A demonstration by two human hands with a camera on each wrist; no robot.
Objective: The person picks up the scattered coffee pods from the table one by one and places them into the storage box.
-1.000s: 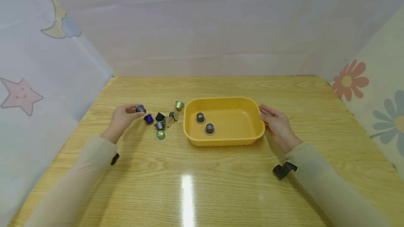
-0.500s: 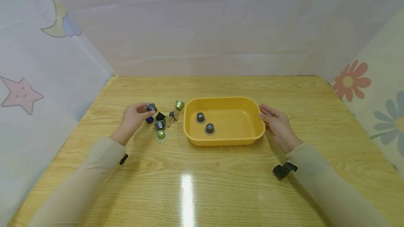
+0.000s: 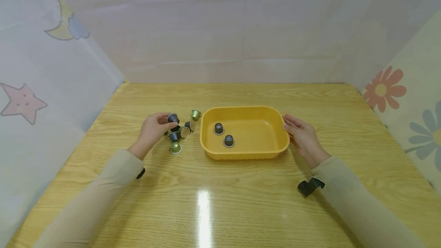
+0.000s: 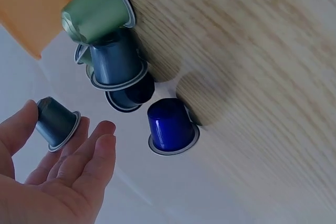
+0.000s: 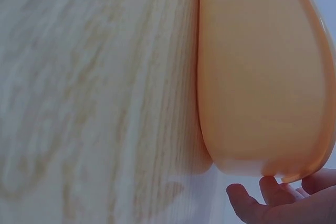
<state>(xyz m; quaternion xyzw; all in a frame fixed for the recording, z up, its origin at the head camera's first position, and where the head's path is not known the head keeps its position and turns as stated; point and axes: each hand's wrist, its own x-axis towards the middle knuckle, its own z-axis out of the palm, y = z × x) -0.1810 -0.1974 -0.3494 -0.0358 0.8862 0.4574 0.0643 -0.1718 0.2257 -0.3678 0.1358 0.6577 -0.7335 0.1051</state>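
Note:
My left hand [image 3: 152, 131] pinches a dark grey coffee capsule [image 3: 173, 118] between thumb and fingers, above the capsules on the table. Beneath and beside it lie a blue capsule [image 4: 170, 125], a grey capsule [image 3: 174, 136], a light green capsule [image 3: 176, 147] and several others. The blue one is mostly hidden by the hand in the head view. A yellow plastic tray [image 3: 244, 155] stands to the right, with two dark capsules [image 3: 229, 141] upright inside on its left side. My right hand [image 3: 304, 137] holds the tray's right end, fingers against the outer wall and thumb at the rim.
A wooden table [image 3: 248, 202] carries everything. A green-gold capsule [image 3: 195, 115] lies close to the tray's left wall, with a pale-faced capsule [image 3: 185, 132] tipped on its side nearby. Printed cloth walls [image 3: 220, 30] stand round the back and sides.
My left hand has moved to the right with the dark grey capsule, passing over the blue one. My right hand and the tray have stayed where they were.

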